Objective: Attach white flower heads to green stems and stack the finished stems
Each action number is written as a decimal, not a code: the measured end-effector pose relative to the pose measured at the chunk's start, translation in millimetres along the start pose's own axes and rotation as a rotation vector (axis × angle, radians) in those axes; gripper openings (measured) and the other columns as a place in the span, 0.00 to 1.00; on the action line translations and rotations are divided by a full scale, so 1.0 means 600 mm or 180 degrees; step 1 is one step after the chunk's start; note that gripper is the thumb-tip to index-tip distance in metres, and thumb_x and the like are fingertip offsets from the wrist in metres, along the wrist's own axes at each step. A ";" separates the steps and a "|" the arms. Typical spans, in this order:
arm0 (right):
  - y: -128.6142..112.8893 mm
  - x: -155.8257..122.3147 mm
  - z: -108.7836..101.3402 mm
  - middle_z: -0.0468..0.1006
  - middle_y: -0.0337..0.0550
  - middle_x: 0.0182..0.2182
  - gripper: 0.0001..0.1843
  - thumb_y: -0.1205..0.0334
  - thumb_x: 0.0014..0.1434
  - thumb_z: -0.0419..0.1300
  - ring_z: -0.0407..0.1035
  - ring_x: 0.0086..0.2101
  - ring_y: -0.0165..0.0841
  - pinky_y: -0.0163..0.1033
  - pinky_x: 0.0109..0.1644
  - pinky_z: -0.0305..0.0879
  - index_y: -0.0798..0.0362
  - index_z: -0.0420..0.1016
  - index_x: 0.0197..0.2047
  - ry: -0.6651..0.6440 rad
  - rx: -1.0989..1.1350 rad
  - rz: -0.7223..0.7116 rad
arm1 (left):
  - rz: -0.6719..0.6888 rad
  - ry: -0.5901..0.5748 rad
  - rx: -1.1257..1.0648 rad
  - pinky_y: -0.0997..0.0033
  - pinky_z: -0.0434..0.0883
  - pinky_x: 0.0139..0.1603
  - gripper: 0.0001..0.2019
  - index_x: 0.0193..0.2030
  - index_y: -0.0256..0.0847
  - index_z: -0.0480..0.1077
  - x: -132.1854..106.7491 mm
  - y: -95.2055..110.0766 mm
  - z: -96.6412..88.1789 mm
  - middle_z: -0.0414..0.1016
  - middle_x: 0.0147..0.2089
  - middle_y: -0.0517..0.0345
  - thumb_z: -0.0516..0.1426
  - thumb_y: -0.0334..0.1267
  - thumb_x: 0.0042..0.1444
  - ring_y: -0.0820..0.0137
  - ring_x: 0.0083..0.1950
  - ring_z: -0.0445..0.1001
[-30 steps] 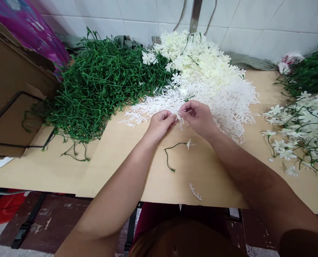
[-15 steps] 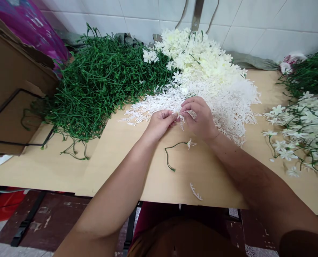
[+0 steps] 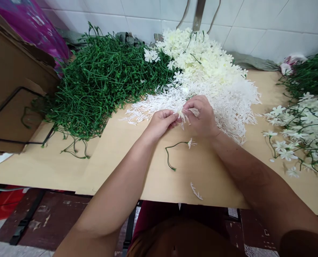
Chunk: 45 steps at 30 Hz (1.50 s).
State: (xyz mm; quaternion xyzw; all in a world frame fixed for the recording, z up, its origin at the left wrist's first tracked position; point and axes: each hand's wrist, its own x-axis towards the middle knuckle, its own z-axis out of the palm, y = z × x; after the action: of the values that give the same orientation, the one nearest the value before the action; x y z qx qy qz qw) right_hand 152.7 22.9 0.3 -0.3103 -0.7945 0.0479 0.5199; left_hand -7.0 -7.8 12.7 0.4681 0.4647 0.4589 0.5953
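Between my two hands is a small white artificial flower, partly covered by fingers. My left hand pinches it from the left, thumb and forefinger closed. From the right, my right hand grips the flower's petals with thumb and fingertips. Just below the hands lies a green stem with a white blossom at its upper end. A loose white stamen piece rests near the table's front edge. Right behind my hands spreads a heap of white stamens.
Green artificial stems are piled at the back left, beside a cardboard box and a black wire frame. Cream flower heads are heaped against the tiled wall. Stemmed white flowers lie at the right.
My right hand has shifted slightly to the right, and more of the white flower shows between my fingers. My left hand stays nearly in place. The stem and the loose stamen piece have not moved.
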 end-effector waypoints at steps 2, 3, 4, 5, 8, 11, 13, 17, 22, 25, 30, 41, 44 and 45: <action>0.004 -0.002 -0.002 0.75 0.40 0.29 0.08 0.61 0.59 0.58 0.68 0.36 0.34 0.45 0.44 0.64 0.49 0.67 0.29 -0.0130 0.0027 0.0185 | 0.0023 -0.0049 0.0037 0.76 0.62 0.28 0.10 0.23 0.35 0.73 0.000 -0.001 -0.001 0.71 0.21 0.60 0.64 0.40 0.45 0.78 0.23 0.65; 0.005 -0.002 -0.003 0.75 0.40 0.29 0.08 0.61 0.59 0.58 0.68 0.36 0.34 0.45 0.45 0.64 0.50 0.67 0.28 -0.0177 0.0049 0.0229 | 0.0035 -0.0057 0.0050 0.76 0.62 0.28 0.10 0.23 0.36 0.73 0.000 -0.001 -0.001 0.71 0.21 0.60 0.64 0.40 0.45 0.78 0.23 0.64; 0.005 -0.002 -0.003 0.75 0.40 0.29 0.07 0.61 0.59 0.58 0.68 0.37 0.34 0.45 0.45 0.64 0.50 0.68 0.28 -0.0201 0.0076 0.0245 | 0.0047 -0.0061 0.0055 0.76 0.61 0.28 0.10 0.23 0.36 0.73 0.000 -0.002 -0.002 0.71 0.21 0.60 0.64 0.41 0.44 0.78 0.23 0.64; 0.005 -0.002 -0.003 0.75 0.40 0.30 0.07 0.61 0.59 0.58 0.68 0.37 0.34 0.45 0.46 0.64 0.50 0.68 0.29 -0.0217 0.0101 0.0250 | 0.0055 -0.0069 0.0055 0.76 0.61 0.28 0.11 0.23 0.36 0.73 0.000 -0.002 -0.002 0.71 0.21 0.60 0.65 0.42 0.44 0.78 0.24 0.64; 0.004 -0.002 0.000 0.75 0.41 0.31 0.08 0.59 0.60 0.58 0.67 0.39 0.35 0.45 0.47 0.64 0.49 0.68 0.29 -0.0267 0.0140 0.0281 | 0.0080 -0.0122 0.0084 0.76 0.61 0.28 0.13 0.24 0.36 0.73 0.000 -0.002 -0.003 0.71 0.22 0.60 0.66 0.44 0.43 0.78 0.24 0.64; 0.004 -0.005 0.004 0.75 0.41 0.32 0.08 0.59 0.60 0.58 0.67 0.39 0.34 0.46 0.48 0.64 0.49 0.68 0.29 -0.0312 0.0146 0.0295 | 0.0151 -0.0150 0.0168 0.76 0.60 0.28 0.14 0.24 0.36 0.73 0.000 -0.005 -0.003 0.71 0.22 0.60 0.66 0.46 0.42 0.78 0.25 0.64; 0.004 -0.007 0.005 0.75 0.41 0.32 0.07 0.60 0.59 0.58 0.68 0.39 0.34 0.46 0.48 0.65 0.50 0.68 0.29 -0.0340 0.0228 0.0358 | 0.0227 -0.0128 0.0231 0.76 0.59 0.27 0.14 0.24 0.37 0.73 0.001 -0.008 -0.003 0.69 0.21 0.60 0.66 0.47 0.43 0.78 0.24 0.63; -0.001 -0.006 0.006 0.75 0.42 0.34 0.08 0.58 0.56 0.60 0.69 0.39 0.33 0.41 0.41 0.68 0.51 0.69 0.29 -0.0534 0.0822 0.1047 | 0.0346 -0.0103 0.0238 0.75 0.56 0.26 0.14 0.24 0.37 0.72 0.002 -0.012 -0.002 0.67 0.21 0.62 0.66 0.47 0.43 0.78 0.23 0.60; -0.007 0.009 -0.004 0.73 0.36 0.24 0.11 0.57 0.52 0.64 0.68 0.27 0.27 0.36 0.32 0.66 0.52 0.67 0.27 -0.0867 0.1752 0.1869 | 0.0402 -0.0103 0.0198 0.75 0.58 0.27 0.14 0.24 0.37 0.72 -0.004 -0.002 0.003 0.67 0.21 0.62 0.66 0.46 0.43 0.78 0.24 0.61; -0.002 0.017 -0.012 0.71 0.33 0.21 0.13 0.57 0.48 0.69 0.65 0.23 0.25 0.34 0.28 0.64 0.52 0.68 0.26 -0.0729 0.2002 0.2078 | 0.0456 -0.0274 0.0308 0.75 0.63 0.31 0.12 0.28 0.37 0.74 -0.011 0.015 -0.003 0.73 0.27 0.58 0.66 0.44 0.44 0.76 0.28 0.66; 0.008 0.020 -0.016 0.69 0.32 0.18 0.20 0.52 0.41 0.73 0.63 0.20 0.22 0.32 0.26 0.63 0.53 0.69 0.26 -0.0574 0.2673 0.2578 | 0.0315 -0.1236 0.1170 0.75 0.68 0.34 0.06 0.30 0.38 0.76 -0.038 0.044 -0.030 0.76 0.31 0.56 0.65 0.37 0.45 0.74 0.32 0.71; 0.011 0.023 -0.011 0.71 0.30 0.20 0.19 0.62 0.37 0.74 0.65 0.22 0.22 0.30 0.28 0.67 0.53 0.71 0.31 -0.0553 0.3573 0.3178 | 0.1107 -0.1672 0.3144 0.60 0.67 0.51 0.09 0.37 0.43 0.74 -0.131 0.035 -0.018 0.73 0.44 0.55 0.64 0.33 0.47 0.63 0.48 0.71; 0.010 0.025 -0.009 0.72 0.30 0.22 0.17 0.66 0.39 0.73 0.65 0.23 0.21 0.30 0.29 0.68 0.52 0.72 0.33 -0.0564 0.3633 0.3298 | 0.1088 -0.1492 0.3329 0.59 0.66 0.52 0.09 0.39 0.43 0.73 -0.151 0.021 -0.026 0.73 0.45 0.55 0.63 0.32 0.49 0.64 0.49 0.70; 0.009 0.026 -0.009 0.72 0.30 0.22 0.17 0.66 0.40 0.73 0.65 0.23 0.21 0.30 0.29 0.68 0.52 0.72 0.32 -0.0554 0.3647 0.3320 | 0.1083 -0.1470 0.3328 0.59 0.66 0.53 0.09 0.39 0.43 0.73 -0.156 0.018 -0.029 0.72 0.47 0.55 0.62 0.33 0.50 0.64 0.50 0.69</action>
State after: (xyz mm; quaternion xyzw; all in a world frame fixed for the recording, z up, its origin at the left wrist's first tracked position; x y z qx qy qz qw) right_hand 155.6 34.5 12.8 -0.3220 -0.4351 0.7134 0.4451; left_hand -38.9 -96.1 32.8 0.8547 0.4060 0.1445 0.2896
